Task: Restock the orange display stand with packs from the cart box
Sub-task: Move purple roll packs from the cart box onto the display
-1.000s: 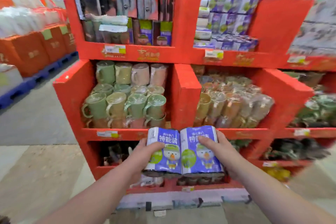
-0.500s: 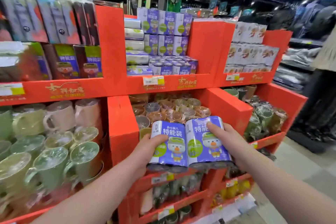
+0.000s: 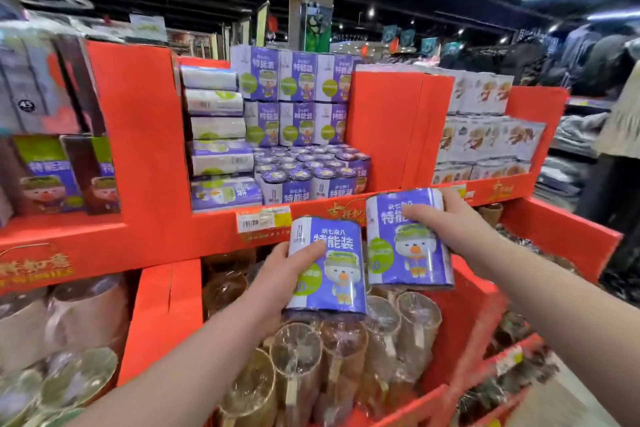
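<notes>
head view, left hand (image 3: 277, 276) gripping one purple pack (image 3: 334, 270), right hand (image 3: 450, 225) gripping second pack (image 3: 408, 250), orange stand (image 3: 145, 149)

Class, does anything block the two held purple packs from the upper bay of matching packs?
Nothing visible: the purple cartoon-printed pack in the left hand and the matching pack in the right hand hang clear before the orange shelf lip.
</notes>
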{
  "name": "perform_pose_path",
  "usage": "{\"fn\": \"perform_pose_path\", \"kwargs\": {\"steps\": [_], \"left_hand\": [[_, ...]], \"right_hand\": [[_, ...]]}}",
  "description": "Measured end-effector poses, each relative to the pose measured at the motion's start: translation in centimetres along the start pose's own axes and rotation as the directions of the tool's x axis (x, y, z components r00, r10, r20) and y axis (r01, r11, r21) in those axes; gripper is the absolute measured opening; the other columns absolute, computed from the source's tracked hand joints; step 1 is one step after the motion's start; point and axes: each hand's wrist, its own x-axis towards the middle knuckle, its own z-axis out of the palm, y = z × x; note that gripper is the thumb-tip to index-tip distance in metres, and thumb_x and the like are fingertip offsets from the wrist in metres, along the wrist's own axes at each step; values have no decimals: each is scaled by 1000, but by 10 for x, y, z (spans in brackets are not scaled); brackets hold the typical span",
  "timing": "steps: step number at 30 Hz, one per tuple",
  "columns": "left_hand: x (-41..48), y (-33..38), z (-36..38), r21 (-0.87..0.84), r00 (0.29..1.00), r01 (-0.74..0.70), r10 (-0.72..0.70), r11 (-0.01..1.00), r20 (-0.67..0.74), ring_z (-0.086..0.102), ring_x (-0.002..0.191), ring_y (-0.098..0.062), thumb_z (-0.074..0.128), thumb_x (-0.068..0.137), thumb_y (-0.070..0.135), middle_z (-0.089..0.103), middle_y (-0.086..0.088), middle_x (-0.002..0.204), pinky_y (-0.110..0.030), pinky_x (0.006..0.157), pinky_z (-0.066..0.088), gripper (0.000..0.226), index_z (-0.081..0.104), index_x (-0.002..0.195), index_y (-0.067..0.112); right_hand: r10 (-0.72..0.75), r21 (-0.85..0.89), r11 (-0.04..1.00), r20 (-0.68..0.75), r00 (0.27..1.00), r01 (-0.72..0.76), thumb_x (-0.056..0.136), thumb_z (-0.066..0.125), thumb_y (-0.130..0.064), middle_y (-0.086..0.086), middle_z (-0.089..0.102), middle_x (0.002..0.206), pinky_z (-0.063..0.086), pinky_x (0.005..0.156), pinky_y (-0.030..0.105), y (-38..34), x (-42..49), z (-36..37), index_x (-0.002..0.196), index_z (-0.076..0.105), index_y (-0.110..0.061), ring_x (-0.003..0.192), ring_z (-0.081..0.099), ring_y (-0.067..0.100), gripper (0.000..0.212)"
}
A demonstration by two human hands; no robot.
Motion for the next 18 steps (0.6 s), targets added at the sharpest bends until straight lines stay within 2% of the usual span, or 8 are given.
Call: {"fn": "perform_pose_path", "kwargs": {"steps": [2, 4, 6, 7, 10, 13, 16, 18], "left_hand": [[11, 11, -2, -6, 999, -33, 33, 999, -32, 73, 81, -30, 69, 84, 28, 74, -13, 100, -40, 72, 60, 40, 59, 119, 12], [19, 22, -3, -20, 995, -67, 66, 998, -72, 73, 73, -24, 67, 87, 25, 75, -11, 97, -34, 64, 60, 28, 62, 112, 15], [28, 31, -3, -38, 988, -104, 99, 994, -122, 72, 69, -21, 65, 88, 24, 76, -10, 95, -29, 58, 59, 24, 63, 111, 15], [32, 35, -3, -49, 982, -125, 117, 991, -146, 73, 69, -20, 64, 88, 24, 76, -9, 94, -29, 58, 58, 25, 63, 112, 15], [46, 44, 2, -67, 966, -172, 155, 983, -207, 73, 77, -27, 64, 87, 26, 75, -13, 98, -32, 61, 59, 36, 60, 120, 10], [59, 48, 8, -83, 941, -222, 191, 971, -279, 73, 78, -26, 63, 87, 23, 74, -15, 100, -29, 57, 57, 38, 59, 120, 6], [65, 49, 16, -86, 930, -248, 213, 965, -300, 73, 73, -24, 62, 87, 22, 74, -15, 98, -28, 56, 58, 34, 63, 116, 5], [68, 49, 18, -68, 916, -269, 234, 961, -325, 73, 74, -25, 65, 80, 25, 75, -14, 97, -30, 61, 59, 38, 64, 114, 6]], "right_hand": [[-74, -51, 996, -14, 997, 73, 80, 75, -23, 6, 65, 102, 55, 67, 25, -16, 36, -4, 110, 48, -12, 83, 64, 18, 42], [-148, -143, 979, -22, 989, 143, 77, 78, -25, 8, 61, 106, 45, 62, 27, -31, 74, -8, 116, 45, -13, 82, 58, 18, 53], [-226, -250, 943, -4, 974, 218, 75, 79, -30, 8, 58, 111, 42, 65, 28, -46, 109, -12, 121, 43, -15, 83, 55, 18, 61], [-270, -299, 917, 24, 963, 264, 75, 79, -30, 8, 57, 113, 42, 72, 28, -53, 126, -13, 126, 42, -16, 88, 54, 19, 65], [-349, -485, 784, 173, 921, 388, 77, 76, -28, 6, 55, 117, 38, 83, 27, -75, 166, -12, 138, 39, -12, 101, 52, 22, 74], [-309, -669, 619, 275, 910, 412, 74, 77, -30, 15, 58, 123, 43, 84, 30, -86, 201, -3, 130, 46, -5, 108, 56, 30, 68], [-245, -750, 481, 382, 891, 453, 72, 79, -26, 18, 59, 119, 44, 73, 29, -82, 232, 12, 120, 48, -2, 99, 58, 30, 62], [-226, -770, 402, 441, 869, 495, 71, 78, -22, 18, 58, 121, 41, 73, 28, -75, 249, 22, 119, 47, -3, 103, 57, 31, 60]]}}
